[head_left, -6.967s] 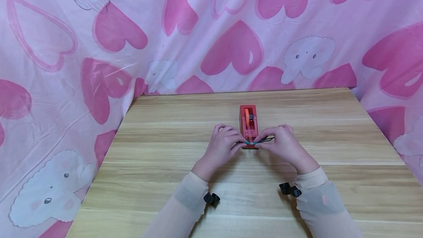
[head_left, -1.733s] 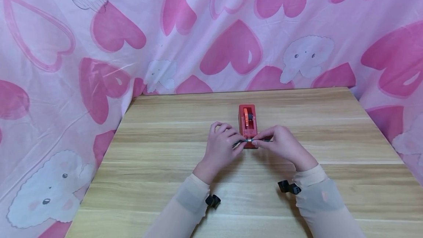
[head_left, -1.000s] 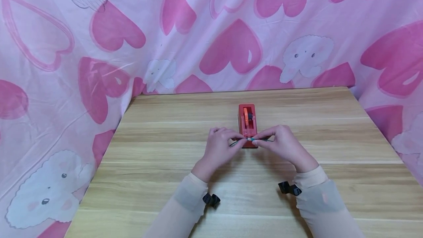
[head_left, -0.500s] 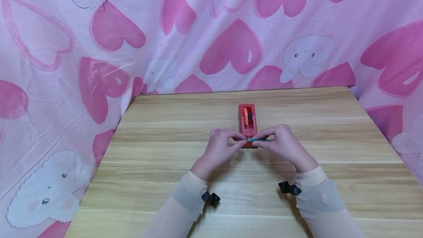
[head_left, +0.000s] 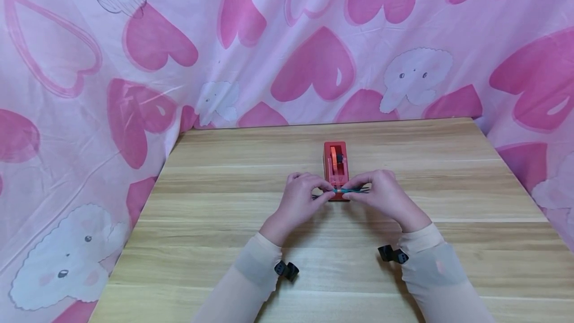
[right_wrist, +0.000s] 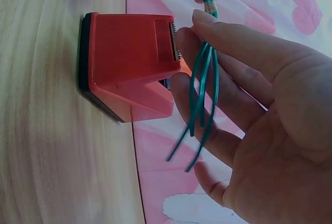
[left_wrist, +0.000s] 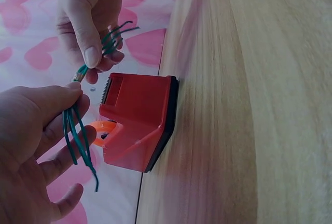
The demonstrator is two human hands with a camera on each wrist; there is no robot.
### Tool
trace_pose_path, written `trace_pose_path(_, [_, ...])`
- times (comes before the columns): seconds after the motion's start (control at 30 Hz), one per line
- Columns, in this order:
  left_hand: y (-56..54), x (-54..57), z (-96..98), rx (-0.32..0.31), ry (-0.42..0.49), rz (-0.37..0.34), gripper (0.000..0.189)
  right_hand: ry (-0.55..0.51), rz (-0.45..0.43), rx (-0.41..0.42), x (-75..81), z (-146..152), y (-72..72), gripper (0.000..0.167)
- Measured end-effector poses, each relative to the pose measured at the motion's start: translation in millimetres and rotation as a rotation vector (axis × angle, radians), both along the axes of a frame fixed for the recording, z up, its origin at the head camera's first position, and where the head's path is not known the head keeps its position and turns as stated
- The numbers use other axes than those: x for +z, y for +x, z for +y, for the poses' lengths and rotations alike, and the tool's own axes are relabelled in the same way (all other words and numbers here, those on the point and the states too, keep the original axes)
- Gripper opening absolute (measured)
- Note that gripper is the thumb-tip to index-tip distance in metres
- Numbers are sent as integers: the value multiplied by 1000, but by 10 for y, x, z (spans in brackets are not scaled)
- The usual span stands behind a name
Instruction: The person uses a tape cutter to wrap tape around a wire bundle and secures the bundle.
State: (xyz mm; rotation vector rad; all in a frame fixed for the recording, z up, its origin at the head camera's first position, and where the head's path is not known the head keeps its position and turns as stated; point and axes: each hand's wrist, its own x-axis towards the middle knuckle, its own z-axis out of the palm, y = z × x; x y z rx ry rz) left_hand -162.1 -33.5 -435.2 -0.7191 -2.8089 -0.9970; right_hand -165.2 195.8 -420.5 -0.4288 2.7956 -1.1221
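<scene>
A bundle of thin green wire pieces (right_wrist: pixel 201 89) spans the gap between my two hands, above the front end of the red tape dispenser (head_left: pixel 337 180). A shiny, clear-looking band, probably tape, (right_wrist: pixel 210 8) wraps the bundle's middle. My left hand (head_left: pixel 297 201) pinches the bundle between thumb and index finger just left of the band. On the other side, my right hand (head_left: pixel 383 197) pinches it likewise, thumb against fingers. Loose wire ends fan out past both palms. The dispenser's serrated cutter (left_wrist: pixel 106 90) and orange tape wheel (left_wrist: pixel 105 126) show in the left wrist view.
The wood-grain table (head_left: pixel 215 188) extends around the hands and dispenser. Behind and beside it hangs a pink curtain (head_left: pixel 251 64) with hearts and white animal shapes. A small black camera (head_left: pixel 287 270) sits at the left wrist, another (head_left: pixel 393 254) at the right.
Both hands stay over the dispenser and keep hold of the wire bundle. The left hand's outer fingers, raised and spread 1.7 s ago, have come down. The wires' visible ends have shifted slightly.
</scene>
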Motion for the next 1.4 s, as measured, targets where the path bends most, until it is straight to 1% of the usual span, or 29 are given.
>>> trace_pose_path(0.23, [-8, 1, 3, -3, -17, 30, 14, 4, 2, -1, 1, -4, -7, 11])
trace_pose_path(0.53, [-6, -11, -3, -24, -29, 79, 11, -5, 1, 5, 3, -5, -2, 14])
trace_pose_path(0.77, [-6, -29, -7, -49, -35, 120, 9, -21, -7, 37, -16, 10, -12, 15])
trace_pose_path(1.07, [-12, -58, -13, -63, -26, 144, 7, -22, -47, 80, -14, 23, -31, 17])
trace_pose_path(1.2, [-8, -66, -13, -64, -35, 150, 7, -16, -39, 97, -16, 34, -33, 18])
trace_pose_path(1.4, [-5, -65, -7, -60, -41, 161, 8, -22, 2, 123, -32, 47, -40, 14])
